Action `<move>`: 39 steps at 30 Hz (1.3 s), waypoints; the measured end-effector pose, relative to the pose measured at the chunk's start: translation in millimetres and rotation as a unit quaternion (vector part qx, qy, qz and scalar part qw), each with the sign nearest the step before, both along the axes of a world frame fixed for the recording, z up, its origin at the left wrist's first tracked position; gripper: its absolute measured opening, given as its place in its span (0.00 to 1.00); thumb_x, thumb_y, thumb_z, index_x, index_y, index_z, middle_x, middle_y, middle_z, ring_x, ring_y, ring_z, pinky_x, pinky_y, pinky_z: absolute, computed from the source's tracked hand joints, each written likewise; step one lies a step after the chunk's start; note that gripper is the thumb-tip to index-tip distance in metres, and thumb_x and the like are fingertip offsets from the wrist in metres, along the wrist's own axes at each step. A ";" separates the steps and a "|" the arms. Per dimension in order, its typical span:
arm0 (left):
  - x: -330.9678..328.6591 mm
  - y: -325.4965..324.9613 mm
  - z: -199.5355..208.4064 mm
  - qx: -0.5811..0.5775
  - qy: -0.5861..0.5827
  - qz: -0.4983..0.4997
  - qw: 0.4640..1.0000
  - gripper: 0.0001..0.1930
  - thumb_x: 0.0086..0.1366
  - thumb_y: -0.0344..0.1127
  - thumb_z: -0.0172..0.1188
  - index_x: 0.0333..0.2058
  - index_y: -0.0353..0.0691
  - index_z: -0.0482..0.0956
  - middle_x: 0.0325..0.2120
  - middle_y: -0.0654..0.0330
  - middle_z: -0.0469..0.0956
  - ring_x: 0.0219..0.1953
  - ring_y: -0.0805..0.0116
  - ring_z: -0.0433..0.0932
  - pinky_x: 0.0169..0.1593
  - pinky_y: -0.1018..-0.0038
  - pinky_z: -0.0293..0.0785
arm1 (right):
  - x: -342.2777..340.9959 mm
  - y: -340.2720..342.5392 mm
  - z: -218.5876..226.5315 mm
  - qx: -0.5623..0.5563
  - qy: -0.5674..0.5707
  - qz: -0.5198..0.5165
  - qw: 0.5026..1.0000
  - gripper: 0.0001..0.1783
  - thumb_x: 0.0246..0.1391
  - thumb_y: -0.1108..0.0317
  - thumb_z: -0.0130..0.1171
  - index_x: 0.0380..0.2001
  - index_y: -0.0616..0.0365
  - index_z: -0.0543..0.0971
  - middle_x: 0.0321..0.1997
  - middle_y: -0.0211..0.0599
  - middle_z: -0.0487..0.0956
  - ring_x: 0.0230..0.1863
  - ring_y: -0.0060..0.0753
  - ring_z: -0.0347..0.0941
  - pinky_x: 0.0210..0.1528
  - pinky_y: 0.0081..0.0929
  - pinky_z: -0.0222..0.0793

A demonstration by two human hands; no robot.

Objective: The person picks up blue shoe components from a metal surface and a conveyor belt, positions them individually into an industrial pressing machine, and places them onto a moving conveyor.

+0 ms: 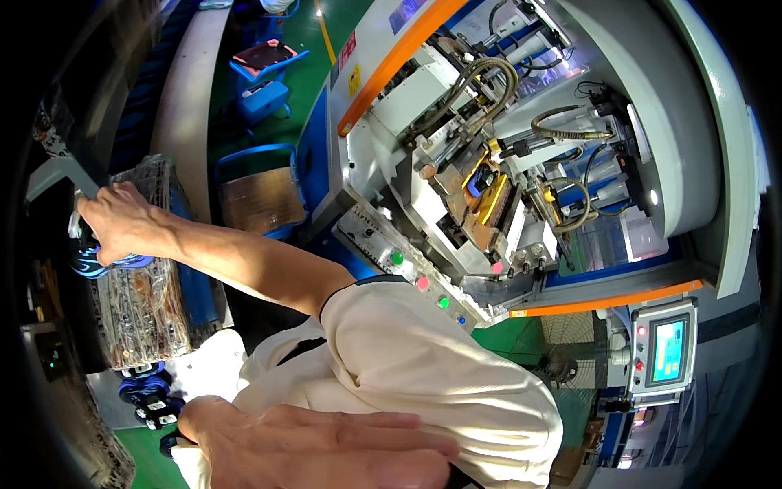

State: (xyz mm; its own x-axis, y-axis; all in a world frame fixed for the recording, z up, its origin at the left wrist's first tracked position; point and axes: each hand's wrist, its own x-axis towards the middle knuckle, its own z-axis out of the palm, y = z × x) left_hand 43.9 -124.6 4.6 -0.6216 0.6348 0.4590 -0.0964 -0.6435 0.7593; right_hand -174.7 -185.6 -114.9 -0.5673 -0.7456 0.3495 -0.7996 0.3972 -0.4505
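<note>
My right hand reaches across to the far left, back of the hand up. Its fingers curl down over a blue-and-black rounded part with a pale top, beside a stack wrapped in clear plastic film. The fingertips are partly hidden behind the hand. My left hand is low in front of my body, close and slightly blurred, with fingers stretched out to the right and nothing seen in it. Several similar blue-and-black parts lie on a pale surface left of that hand.
An open machine with hoses, cylinders and a yellow-edged fixture fills the upper right. Coloured buttons line its front panel. A control screen stands at right. A blue-framed chair and grey bracket are at left.
</note>
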 end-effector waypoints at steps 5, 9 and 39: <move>38.7 18.4 95.5 -0.081 -0.338 0.257 0.902 0.29 0.65 0.57 0.51 0.57 0.45 0.64 0.46 0.35 0.72 0.44 0.49 0.76 0.54 0.57 0.69 | -1.8 13.4 -2.0 -0.026 0.031 0.015 0.999 0.27 0.24 0.63 0.71 0.30 0.69 0.76 0.27 0.53 0.81 0.31 0.50 0.80 0.38 0.39 0.77; 49.7 37.5 69.5 0.074 -0.257 0.361 0.894 0.25 0.62 0.59 0.55 0.52 0.52 0.71 0.43 0.34 0.73 0.38 0.45 0.77 0.53 0.52 0.69 | -5.1 9.4 -2.1 -0.012 -0.023 -0.001 1.000 0.27 0.22 0.64 0.69 0.31 0.68 0.77 0.29 0.52 0.81 0.33 0.48 0.81 0.40 0.40 0.76; 21.9 -18.2 15.6 -0.158 -0.026 0.216 0.963 0.12 0.66 0.46 0.53 0.37 0.44 0.75 0.34 0.48 0.74 0.40 0.49 0.76 0.52 0.43 0.68 | -16.7 -19.5 -42.1 -0.037 0.104 -0.027 0.994 0.20 0.21 0.55 0.68 0.20 0.58 0.81 0.22 0.46 0.81 0.28 0.47 0.80 0.34 0.43 0.75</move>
State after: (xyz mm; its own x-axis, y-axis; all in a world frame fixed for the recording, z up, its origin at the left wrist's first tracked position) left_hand 65.8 -142.8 20.3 -0.8758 0.4150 0.2466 0.0858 -0.3688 0.9255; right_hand -191.4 -205.1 -157.0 -0.5149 -0.6842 0.5165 -0.8572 0.4129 -0.3077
